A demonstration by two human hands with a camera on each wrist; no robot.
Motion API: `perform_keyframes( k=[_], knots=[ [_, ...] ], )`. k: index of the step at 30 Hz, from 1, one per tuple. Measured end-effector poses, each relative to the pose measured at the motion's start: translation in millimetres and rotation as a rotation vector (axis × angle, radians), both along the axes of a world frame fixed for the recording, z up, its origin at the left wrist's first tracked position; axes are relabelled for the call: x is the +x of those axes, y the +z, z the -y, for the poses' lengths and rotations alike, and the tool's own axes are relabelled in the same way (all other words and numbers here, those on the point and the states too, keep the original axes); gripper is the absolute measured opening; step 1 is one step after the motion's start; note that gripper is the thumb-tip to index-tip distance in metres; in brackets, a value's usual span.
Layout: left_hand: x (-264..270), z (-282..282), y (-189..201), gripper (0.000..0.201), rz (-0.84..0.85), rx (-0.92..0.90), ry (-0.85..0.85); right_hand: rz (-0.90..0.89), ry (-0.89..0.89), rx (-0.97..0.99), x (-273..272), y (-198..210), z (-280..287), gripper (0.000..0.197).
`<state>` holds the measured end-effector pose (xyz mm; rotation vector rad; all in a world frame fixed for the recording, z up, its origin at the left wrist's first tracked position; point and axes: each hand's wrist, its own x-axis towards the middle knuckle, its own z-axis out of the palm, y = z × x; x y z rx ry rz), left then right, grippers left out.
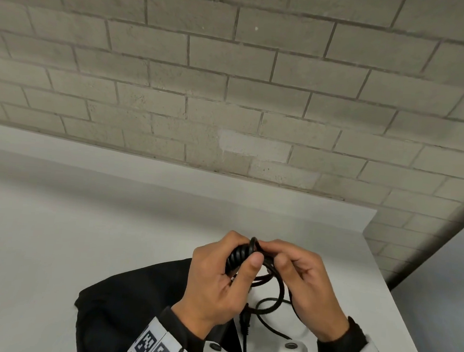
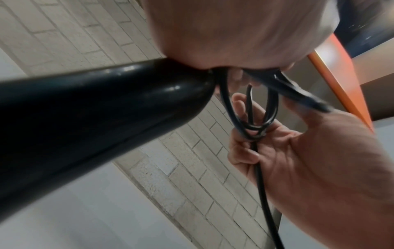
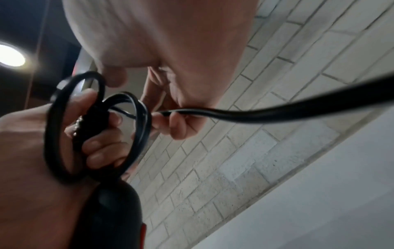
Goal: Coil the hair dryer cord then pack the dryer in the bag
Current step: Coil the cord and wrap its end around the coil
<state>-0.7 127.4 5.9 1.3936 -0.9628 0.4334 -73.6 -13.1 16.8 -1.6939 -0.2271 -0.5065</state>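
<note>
The cord [image 1: 271, 288] is black and is gathered in a few loops between the two hands, above the table; the loops hang just under the fingertips, and a loose length drops from them toward the person. The left hand [image 1: 218, 282] closes around the ribbed sleeve where the cord enters the dryer [image 2: 89, 118], with the thumb [image 1: 252, 265] pressed on the front and the other fingers curled behind. I think it holds this place because here the loops can be pinned against a firm part and do not spring open. The black body of the dryer goes down from this hand, so the hand carries the weight as well. The right hand [image 1: 308, 285] pinches the cord just beside the left thumb, its fingers narrow around the strand; in the right wrist view the free strand leaves between the fingertips [image 3: 170, 121] and runs away to the side. This grip probably lets the hand guide the next turn onto the bundle while keeping the cord under light tension. The bag [image 1: 134, 301], dark and soft, lies flat on the white table [image 1: 56, 232] directly under the left wrist, close enough for packing after. The coiling seems not finished, because a length of cord is still free below the hands.
</note>
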Motion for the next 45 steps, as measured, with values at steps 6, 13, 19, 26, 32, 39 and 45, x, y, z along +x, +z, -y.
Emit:
perform_keyframes(
  k=[6,13,19,26,32,39,45],
  knots=[
    [2.2,0.3,0.0,0.037,-0.026,0.009,0.012,-0.016,-0.061,-0.248,-7.9,2.2,0.0,0.03],
    [-0.6,-0.4,-0.8,0.036,-0.071,0.011,-0.035,-0.077,0.007,-0.374,-5.5,12.6,9.3,0.007],
    [-0.6,-3.1,1.4,0.033,-0.112,0.031,-0.074,-0.182,0.127,-0.47,-2.7,31.1,20.3,0.015],
    [8.8,-9.6,6.8,0.026,-0.026,0.096,0.019,-0.28,0.207,-0.488,3.4,45.5,25.8,0.019],
    [6.8,-7.9,6.1,0.027,0.028,0.17,0.04,-0.285,0.222,-0.448,8.1,49.0,25.0,0.018],
    [7.8,-10.2,7.9,0.027,0.046,0.175,-0.011,-0.272,0.207,-0.434,7.8,47.8,23.4,0.023],
    [5.1,-8.5,6.9,0.033,-0.037,0.132,-0.028,-0.278,0.228,-0.405,8.0,49.6,21.9,0.026]
  ],
)
